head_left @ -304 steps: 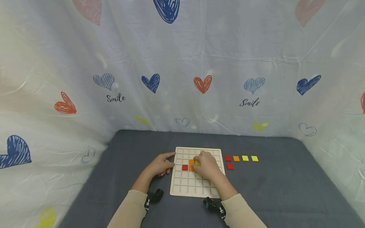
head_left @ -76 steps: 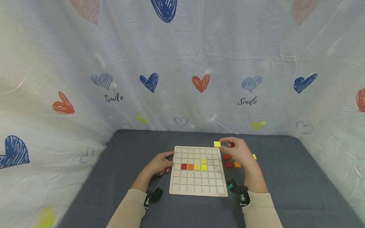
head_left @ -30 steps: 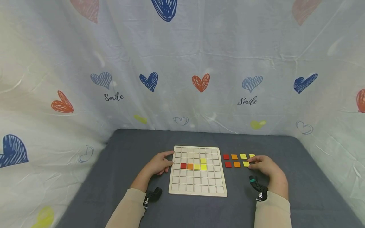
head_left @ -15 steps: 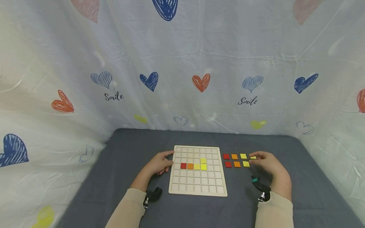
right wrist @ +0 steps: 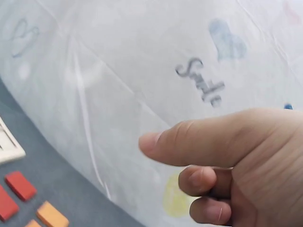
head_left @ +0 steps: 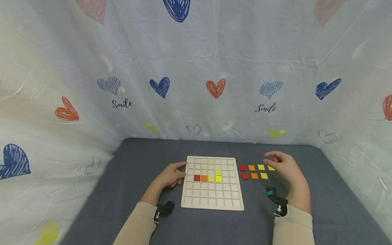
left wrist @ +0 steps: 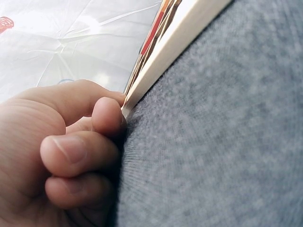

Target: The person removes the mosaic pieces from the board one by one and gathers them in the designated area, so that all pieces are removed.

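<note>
A pale wooden grid board (head_left: 211,197) lies on the grey cloth. In one of its rows sit a red tile (head_left: 197,178), an orange tile (head_left: 204,178) and two yellow tiles, with another yellow tile (head_left: 218,172) above the rightmost. My left hand (head_left: 170,175) touches the board's left edge with a straight index finger and thumb; in the left wrist view its other fingers (left wrist: 78,149) are curled. Raised over the far right of the loose tiles, my right hand (head_left: 284,166) holds nothing, its thumb (right wrist: 189,142) extended. The right index finger is hidden in the right wrist view.
Right of the board, loose tiles lie in two rows: two red (head_left: 243,167), two orange (head_left: 251,167) and three yellow (head_left: 264,176). The rightmost yellow tile (head_left: 271,168) is partly under my right hand. A white curtain (head_left: 196,102) with printed hearts hangs behind the table.
A yellow tile carried by my right hand has joined the loose tiles. That hand then touched the far-right tile and has lifted away from it. My left hand stays at the board's edge.
</note>
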Available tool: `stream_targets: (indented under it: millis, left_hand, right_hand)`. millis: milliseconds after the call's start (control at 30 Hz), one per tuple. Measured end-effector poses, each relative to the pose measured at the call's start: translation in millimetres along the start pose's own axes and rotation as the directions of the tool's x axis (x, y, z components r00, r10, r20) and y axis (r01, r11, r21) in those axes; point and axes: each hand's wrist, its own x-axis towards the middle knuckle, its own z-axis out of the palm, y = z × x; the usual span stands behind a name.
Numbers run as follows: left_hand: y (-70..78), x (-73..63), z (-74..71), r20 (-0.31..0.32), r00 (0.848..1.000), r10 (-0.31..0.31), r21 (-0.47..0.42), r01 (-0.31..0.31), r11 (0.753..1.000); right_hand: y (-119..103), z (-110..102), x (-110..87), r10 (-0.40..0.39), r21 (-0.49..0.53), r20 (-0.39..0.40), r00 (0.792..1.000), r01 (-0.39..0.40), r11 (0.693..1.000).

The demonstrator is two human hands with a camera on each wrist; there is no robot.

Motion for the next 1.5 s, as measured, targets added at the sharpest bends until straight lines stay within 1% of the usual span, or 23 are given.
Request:
stream_targets:
  millis: [100,233,367,433,600,733,867,1033,1167,1300,1500]
  left_hand:
    - [0.1,-0.1,-0.5,0.0,1.0,0.0,0.002,0.0,1.0]
    - [-1.2,1.1,-0.1,-0.003,1.0,-0.002,0.008,0.002,1.0]
    - [-1.9,1.7,-0.1,-0.006,1.0,0.005,0.015,-0.005,1.0]
    - [-1.8,1.5,-0.2,-0.005,1.0,0.005,0.016,-0.005,1.0]
    - [-0.2,0.9,-0.7,0.003,1.0,0.002,0.011,-0.002,1.0]
    - [0.3,0.4,-1.2,0.005,1.0,0.002,0.007,-0.002,1.0]
    - [0.3,0.0,-1.0,0.004,1.0,-0.002,0.006,0.002,1.0]
    - [0.5,0.1,-0.8,0.008,1.0,-0.004,-0.003,0.004,1.0]
    - [0.4,0.4,-1.1,0.012,1.0,0.006,-0.006,-0.006,1.0]
    - [0.7,0.2,-1.1,0.013,1.0,0.008,-0.006,-0.008,1.0]
    - [-1.0,0.8,-0.8,0.006,1.0,0.002,0.009,-0.003,1.0]
  right_hand:
    - [-14,6,3.3,-0.034,0.007,-0.018,0.999,0.035,0.999]
    - [-28,19,8.5,-0.07,0.021,-0.015,0.997,0.071,0.997]
    - [-41,34,11.9,-0.096,0.022,0.018,0.995,0.095,0.995]
    - [-47,41,12.9,-0.096,0.026,0.038,0.995,0.095,0.995]
    - [-57,60,15.9,-0.127,0.021,0.084,0.988,0.126,0.992]
    - [-60,77,20.2,-0.164,-0.004,0.127,0.978,0.166,0.986]
    - [-61,94,24.0,-0.171,-0.028,0.189,0.967,0.18,0.983]
    - [-59,111,27.5,-0.15,-0.045,0.28,0.948,0.169,0.985]
    - [-55,122,28.5,-0.113,-0.066,0.326,0.939,0.141,0.988]
    - [-53,128,27.8,-0.105,-0.079,0.33,0.938,0.138,0.987]
    - [-54,131,26.4,-0.117,-0.082,0.304,0.946,0.148,0.986]
